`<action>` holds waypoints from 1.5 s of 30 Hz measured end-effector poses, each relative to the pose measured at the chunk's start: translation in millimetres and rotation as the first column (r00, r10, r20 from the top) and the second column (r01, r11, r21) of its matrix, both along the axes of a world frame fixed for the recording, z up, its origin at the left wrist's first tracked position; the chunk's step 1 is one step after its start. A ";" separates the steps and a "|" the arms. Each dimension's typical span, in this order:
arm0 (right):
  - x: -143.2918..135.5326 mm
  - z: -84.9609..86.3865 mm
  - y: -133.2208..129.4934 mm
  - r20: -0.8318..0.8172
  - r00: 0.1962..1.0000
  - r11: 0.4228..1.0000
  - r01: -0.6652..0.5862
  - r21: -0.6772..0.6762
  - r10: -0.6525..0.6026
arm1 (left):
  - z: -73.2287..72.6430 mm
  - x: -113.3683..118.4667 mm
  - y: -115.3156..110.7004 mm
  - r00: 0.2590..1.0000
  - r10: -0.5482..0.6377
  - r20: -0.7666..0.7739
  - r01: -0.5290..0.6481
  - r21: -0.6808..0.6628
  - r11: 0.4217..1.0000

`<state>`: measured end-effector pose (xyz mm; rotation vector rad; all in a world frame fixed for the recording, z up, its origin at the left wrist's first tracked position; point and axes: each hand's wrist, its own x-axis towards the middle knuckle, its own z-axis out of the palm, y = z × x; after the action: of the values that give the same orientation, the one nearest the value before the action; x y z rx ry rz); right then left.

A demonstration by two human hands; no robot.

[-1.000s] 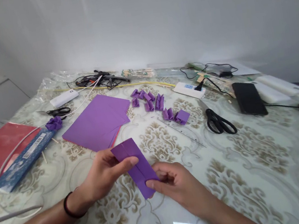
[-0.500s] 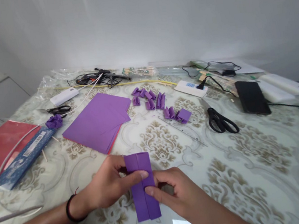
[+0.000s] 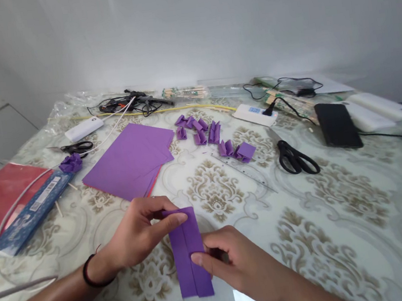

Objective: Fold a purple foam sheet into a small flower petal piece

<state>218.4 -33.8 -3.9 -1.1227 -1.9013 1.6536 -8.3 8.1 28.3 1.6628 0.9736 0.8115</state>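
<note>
A strip of purple paper (image 3: pixel 192 266), its two long sides folded in to a seam down the middle, is held upright above the near part of the table. My left hand (image 3: pixel 147 233) pinches its top end, thumb on the front face and fingers behind. My right hand (image 3: pixel 235 260) grips the right edge lower down, its thumb lying near the seam and its other fingers partly hidden behind the paper. Beyond my hands lies a stack of purple sheets (image 3: pixel 127 161), with a red edge showing underneath. Several small folded purple paper pieces (image 3: pixel 214 132) sit to its right.
Black-handled scissors (image 3: pixel 297 158) and a clear ruler (image 3: pixel 243 173) lie right of centre. A white power strip (image 3: pixel 255 114), a phone (image 3: pixel 337 125) and tangled cables (image 3: pixel 134 102) are farther back. At left are a red paper pack (image 3: pixel 8 192), crumpled purple paper (image 3: pixel 70 163) and more scissors (image 3: pixel 77 147).
My left thumb has slid up from the middle of the folded strip towards its top end. The strip has shifted slightly left, with my right hand still on its right edge.
</note>
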 end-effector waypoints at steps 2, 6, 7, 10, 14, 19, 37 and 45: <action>-0.2 0.6 -0.1 0.024 0.999 0.996 0.019 0.090 -0.022 | 0.8 0.0 -3.5 1.000 -0.013 -0.025 0.015 0.074 0.997; 0.4 1.2 -0.4 -0.025 0.999 0.971 0.045 0.234 -0.040 | 5.5 1.8 -13.6 0.991 -0.127 -0.031 0.130 0.221 0.966; 0.6 1.1 -0.6 -0.041 0.999 0.965 0.044 0.257 -0.034 | 6.6 2.2 -15.7 0.989 -0.143 -0.026 0.144 0.261 0.955; 1.0 0.3 -1.5 -0.065 0.998 0.953 0.033 0.300 -0.014 | 8.9 2.3 -19.3 0.984 -0.176 -0.028 0.176 0.302 0.937; 0.6 0.3 -2.4 -0.082 0.997 0.945 0.024 0.325 0.003 | 10.0 1.4 -19.5 0.981 -0.188 -0.039 0.191 0.299 0.935; 0.5 1.8 -2.0 -0.094 0.995 0.951 0.013 0.310 0.017 | 12.3 1.6 -19.6 0.978 -0.202 -0.042 0.205 0.307 0.929; 1.4 4.9 3.5 -0.157 0.984 0.985 -0.062 0.164 0.088 | 0.9 8.4 -15.5 0.992 -0.121 0.026 0.121 -0.019 0.992; 7.9 5.4 5.6 -0.185 0.977 0.991 -0.087 0.103 0.105 | -2.3 10.6 -8.1 0.992 0.000 0.129 0.029 -0.219 0.975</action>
<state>226.2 -28.2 1.5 -0.8171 -1.9146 1.6378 2.3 -0.1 25.9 1.4082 0.9251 0.7616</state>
